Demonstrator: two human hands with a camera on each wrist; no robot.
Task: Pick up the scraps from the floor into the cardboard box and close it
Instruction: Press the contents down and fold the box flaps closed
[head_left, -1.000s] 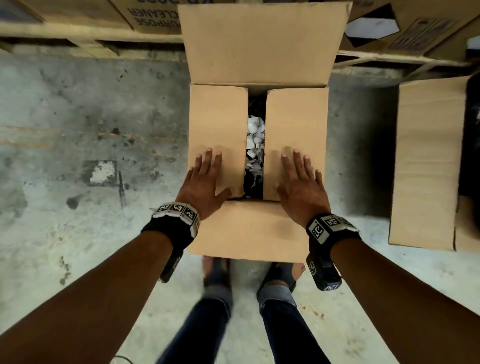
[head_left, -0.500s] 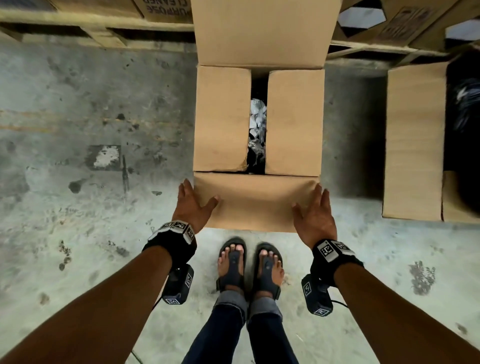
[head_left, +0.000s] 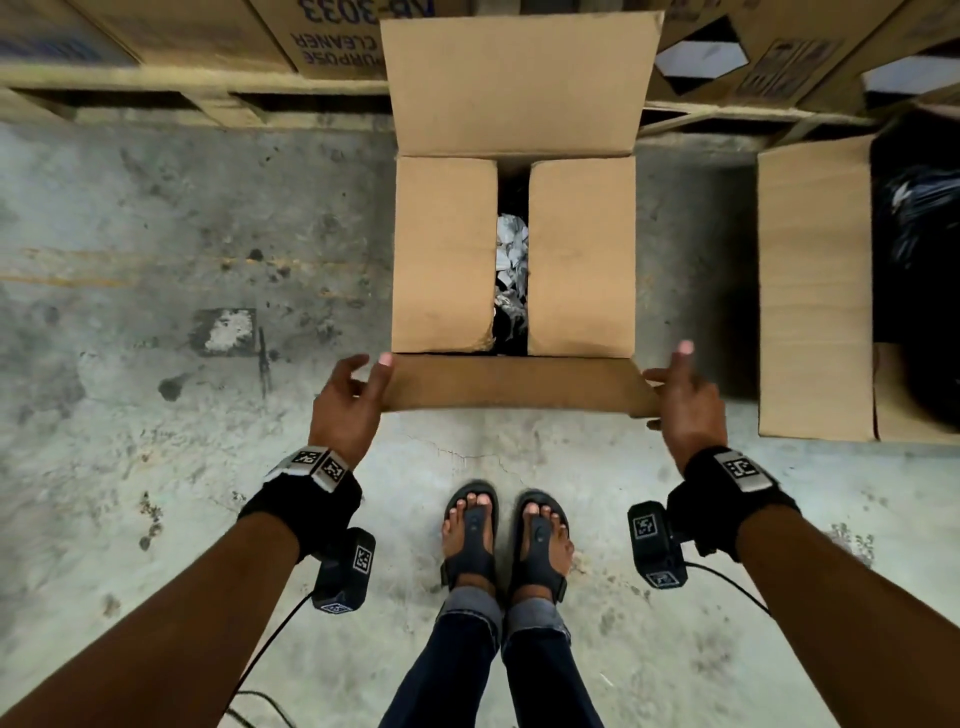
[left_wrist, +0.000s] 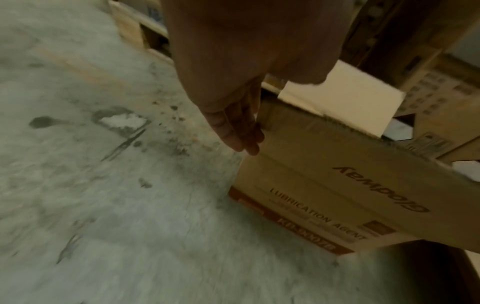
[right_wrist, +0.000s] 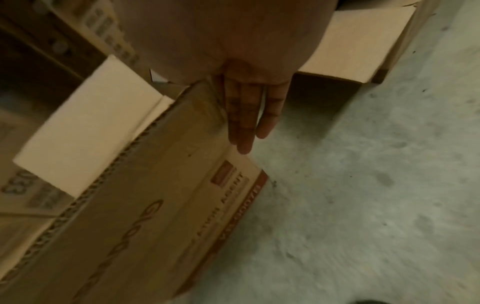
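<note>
1. The box (head_left: 514, 249) stands on the floor (head_left: 156, 260) just beyond the person's feet (head_left: 506, 540), at the middle of the head view
2. Its two side flaps (head_left: 444, 254) are folded in flat, with a narrow gap between them
3. Scraps (head_left: 511, 260), pale and crumpled, show inside the box through that gap
4. The far flap (head_left: 519, 83) stands up, leaning towards the stacked cartons (head_left: 291, 36) behind
5. The near flap (head_left: 514, 384) is tilted outward towards the person
6. The left hand (head_left: 348, 405) holds the left end of the near flap, thumb on top of it and fingers (left_wrist: 233, 131) extended beneath, as the left wrist view shows
7. The right hand (head_left: 685, 400) holds the right end of the same flap, thumb raised above the corner, fingers (right_wrist: 246, 115) straight and together against its underside
8. Both hands are spread rather than clenched, well apart at opposite ends of the flap
9. A second box (head_left: 815, 291) stands open on the floor to the right, with something dark inside
10. The box's near side bears print, partly readable as "LUBRICATION AGENT"
</note>
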